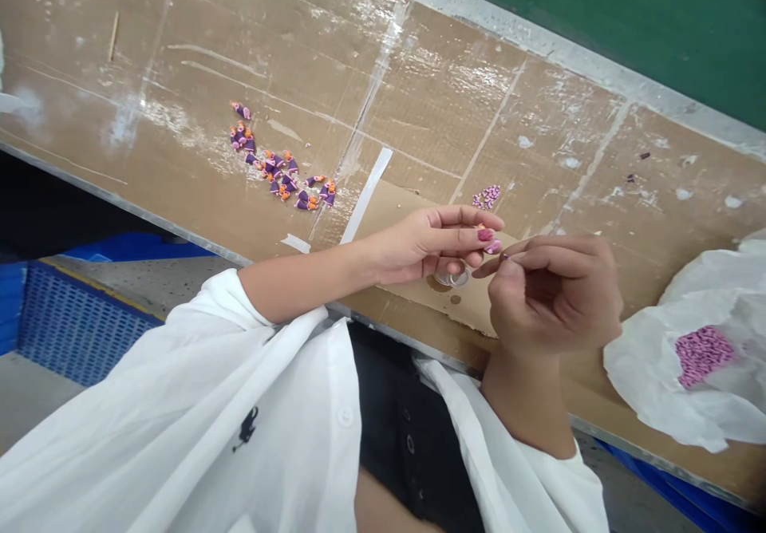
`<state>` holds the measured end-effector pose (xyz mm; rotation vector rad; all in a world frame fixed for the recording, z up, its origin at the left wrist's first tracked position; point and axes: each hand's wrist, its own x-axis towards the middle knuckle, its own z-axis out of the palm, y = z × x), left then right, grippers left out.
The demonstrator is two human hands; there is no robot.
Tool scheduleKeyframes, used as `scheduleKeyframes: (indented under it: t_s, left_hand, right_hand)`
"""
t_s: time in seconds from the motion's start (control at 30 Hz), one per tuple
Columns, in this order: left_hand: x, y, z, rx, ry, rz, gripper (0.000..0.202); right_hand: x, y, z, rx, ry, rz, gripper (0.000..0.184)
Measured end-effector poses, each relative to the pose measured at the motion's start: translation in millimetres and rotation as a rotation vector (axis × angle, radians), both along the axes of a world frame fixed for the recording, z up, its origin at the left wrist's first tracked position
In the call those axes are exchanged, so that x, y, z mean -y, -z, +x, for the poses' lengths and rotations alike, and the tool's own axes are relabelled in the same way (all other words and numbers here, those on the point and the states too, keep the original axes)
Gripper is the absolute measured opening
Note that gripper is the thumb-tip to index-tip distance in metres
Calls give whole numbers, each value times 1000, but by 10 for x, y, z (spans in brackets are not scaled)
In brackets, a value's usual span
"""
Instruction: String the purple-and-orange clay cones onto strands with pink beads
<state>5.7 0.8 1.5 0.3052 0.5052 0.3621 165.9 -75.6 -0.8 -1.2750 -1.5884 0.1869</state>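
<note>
My left hand (434, 239) reaches across the bench and pinches a tiny piece at its fingertips, too small to name. Facing it, my right hand (554, 290) has its fingers curled, thumb and forefinger pinched on a tiny dark bit right next to the left fingertips. Just under the two hands a small clear round dish (452, 278) rests on a sheet of cardboard (388, 206). A small cluster of pink-purple beads (487, 195) lies just beyond the hands. Several finished purple-and-orange pieces (278, 172) lie in a loose row to the left.
A crumpled white plastic bag (658, 373) at the right holds a heap of pink-purple beads (701, 353). The taped brown bench (179, 54) has a metal front edge. A thin wooden stick (113, 35) lies far left. A blue crate (65, 325) stands on the floor.
</note>
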Motion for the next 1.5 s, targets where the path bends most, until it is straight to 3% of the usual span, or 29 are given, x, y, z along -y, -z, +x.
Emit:
scheduleKeyframes:
  t_s: [0.43,0.7,1.1,1.27,1.5]
  left_hand:
    - [32,-22,3,8,22,31,18]
    - [43,22,-12,52,-11,165,43]
    - [88,16,-25,-1,2,115,47]
    - [50,1,-33,111,-31,251,43]
    - [-51,-24,-91,14,-104,574,44]
  right_hand:
    - [-22,-102,-78,154,40,33,22]
    - [-35,-179,-107,214,30,44,24]
    - [-9,-137,-107,216,15,72,33]
    - [22,-79,-110,24,6,49,28]
    - [21,-53,-140,-159,83,43,28]
